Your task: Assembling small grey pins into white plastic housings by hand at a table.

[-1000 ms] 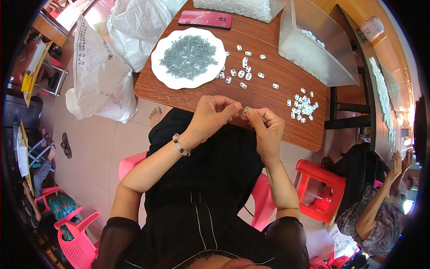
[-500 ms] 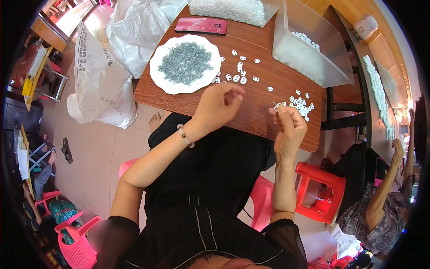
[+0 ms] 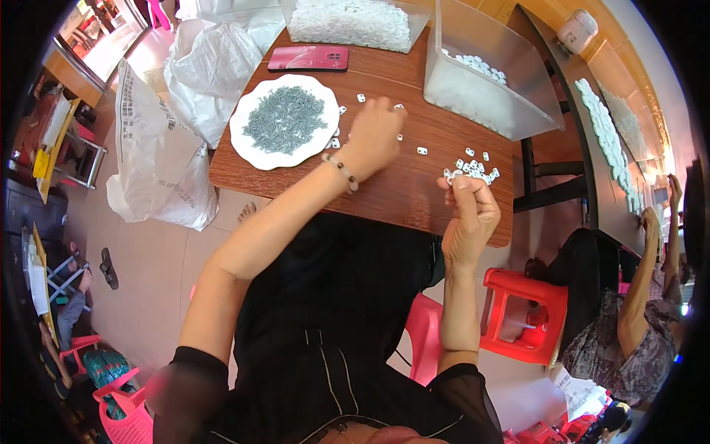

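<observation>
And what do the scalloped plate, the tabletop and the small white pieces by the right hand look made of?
Scalloped plate: glossy white ceramic or melamine, judging by its smooth, bright rim.
Tabletop: reddish-brown wood or wood-look laminate, slightly shiny; streaky grain shows.
Small white pieces: probably moulded plastic, being alike in shape and colour; too small to judge finish.

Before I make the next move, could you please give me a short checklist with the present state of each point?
1. Right hand pinches at least one white piece: ok.
2. Left hand holds a piece: cannot tell, its fingertips are unclear.
3. Grey rods gathered on the plate: ok.
4. Plate well inside the table: not ok, its rim appears to reach the left edge.
5. Phone away from both hands: ok.
</observation>
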Tool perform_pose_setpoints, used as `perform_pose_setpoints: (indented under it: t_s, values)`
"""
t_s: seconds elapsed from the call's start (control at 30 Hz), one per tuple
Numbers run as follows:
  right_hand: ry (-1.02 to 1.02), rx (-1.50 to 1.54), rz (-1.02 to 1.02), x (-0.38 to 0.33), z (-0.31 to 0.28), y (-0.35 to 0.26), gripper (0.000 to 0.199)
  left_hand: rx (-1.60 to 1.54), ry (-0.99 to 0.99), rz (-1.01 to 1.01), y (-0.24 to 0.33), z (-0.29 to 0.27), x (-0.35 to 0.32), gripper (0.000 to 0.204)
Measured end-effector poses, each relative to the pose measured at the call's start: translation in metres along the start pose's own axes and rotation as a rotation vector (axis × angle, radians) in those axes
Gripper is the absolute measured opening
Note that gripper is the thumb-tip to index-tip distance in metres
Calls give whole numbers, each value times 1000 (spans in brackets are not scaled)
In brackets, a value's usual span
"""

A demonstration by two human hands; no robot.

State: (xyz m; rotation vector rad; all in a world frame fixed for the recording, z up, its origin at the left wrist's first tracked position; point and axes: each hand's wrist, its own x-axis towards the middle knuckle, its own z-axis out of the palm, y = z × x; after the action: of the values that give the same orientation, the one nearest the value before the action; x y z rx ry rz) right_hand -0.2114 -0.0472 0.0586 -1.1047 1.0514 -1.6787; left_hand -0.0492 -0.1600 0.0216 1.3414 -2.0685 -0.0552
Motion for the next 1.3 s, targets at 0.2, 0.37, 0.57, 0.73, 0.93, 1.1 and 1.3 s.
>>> perform_pose_setpoints:
  t_s: [0.2,0.37,0.57,0.73,0.93,1.1,1.3]
  values:
    - [-40,-25,-4,2,-3,4,11,-65,-34,-37,-24,-5,11,25]
    - [-74,-51,-4,1,-3,7,12,46,-27,-49,-36,-2,25,24]
    - [-94,-48,42,-2,7,7,12,83,-179,-39,-59,-15,26,16]
    - [-119,-78,49,-1,5,10,12,-68,-234,20,-42,-25,10,13]
    - [-161,-65,76,-2,3,12,11,-18,-280,53,-28,-36,-9,21]
    - [-180,-77,72,-4,6,12,11,-24,-261,15,-27,-28,-13,19]
    - [-186,-78,87,-4,6,15,11,-123,-208,-22,-29,-26,-16,13]
